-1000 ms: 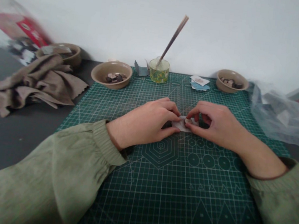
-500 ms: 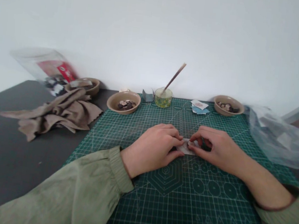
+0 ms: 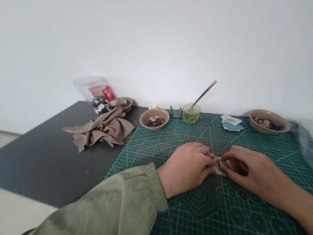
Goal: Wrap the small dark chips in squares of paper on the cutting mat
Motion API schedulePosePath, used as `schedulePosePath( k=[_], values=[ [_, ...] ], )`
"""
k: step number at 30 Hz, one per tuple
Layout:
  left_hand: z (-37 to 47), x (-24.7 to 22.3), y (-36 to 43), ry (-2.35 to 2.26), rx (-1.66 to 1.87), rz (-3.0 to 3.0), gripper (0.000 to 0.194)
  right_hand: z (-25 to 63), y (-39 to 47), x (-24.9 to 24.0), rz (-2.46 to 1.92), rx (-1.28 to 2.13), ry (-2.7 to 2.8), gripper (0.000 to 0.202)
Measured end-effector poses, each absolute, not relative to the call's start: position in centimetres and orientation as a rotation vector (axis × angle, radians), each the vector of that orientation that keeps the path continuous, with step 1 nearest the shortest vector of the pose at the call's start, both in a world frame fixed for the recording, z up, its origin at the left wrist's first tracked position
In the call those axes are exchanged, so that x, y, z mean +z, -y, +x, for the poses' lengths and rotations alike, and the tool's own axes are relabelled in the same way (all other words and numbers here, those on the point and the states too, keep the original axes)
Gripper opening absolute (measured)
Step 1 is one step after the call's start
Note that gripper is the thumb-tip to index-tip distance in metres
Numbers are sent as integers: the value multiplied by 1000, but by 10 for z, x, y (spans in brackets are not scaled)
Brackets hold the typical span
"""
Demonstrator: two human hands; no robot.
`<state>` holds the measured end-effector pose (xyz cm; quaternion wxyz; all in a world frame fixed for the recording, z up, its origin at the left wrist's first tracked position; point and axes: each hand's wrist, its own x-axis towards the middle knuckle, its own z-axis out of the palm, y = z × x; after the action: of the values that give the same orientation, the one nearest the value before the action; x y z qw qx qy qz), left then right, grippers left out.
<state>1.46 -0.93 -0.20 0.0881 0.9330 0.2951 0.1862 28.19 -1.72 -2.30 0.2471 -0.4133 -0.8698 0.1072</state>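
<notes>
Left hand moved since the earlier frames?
No, not visibly: the left hand keeps its place against the cutting mat, fingers at the pale strip just beyond the printed hexagons. The whole scene shifted in view, so the camera moved.

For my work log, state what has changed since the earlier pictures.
The view swung left and upward, shifting things right and down in the picture; the green cloth right sleeve left the frame. Nothing was visibly grasped or released. The left hand stays on the thin pale strip, the right hand at the small rounded piece over it, both above the green gridded cutting mat.
</notes>
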Motion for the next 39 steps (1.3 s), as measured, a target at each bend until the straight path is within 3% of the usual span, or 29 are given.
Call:
schedulePosePath(
  k=[39],
  values=[
    [17,-2,10,-1041,538,2772,26,276,22,-4,-1202,275,2357,8]
  ],
)
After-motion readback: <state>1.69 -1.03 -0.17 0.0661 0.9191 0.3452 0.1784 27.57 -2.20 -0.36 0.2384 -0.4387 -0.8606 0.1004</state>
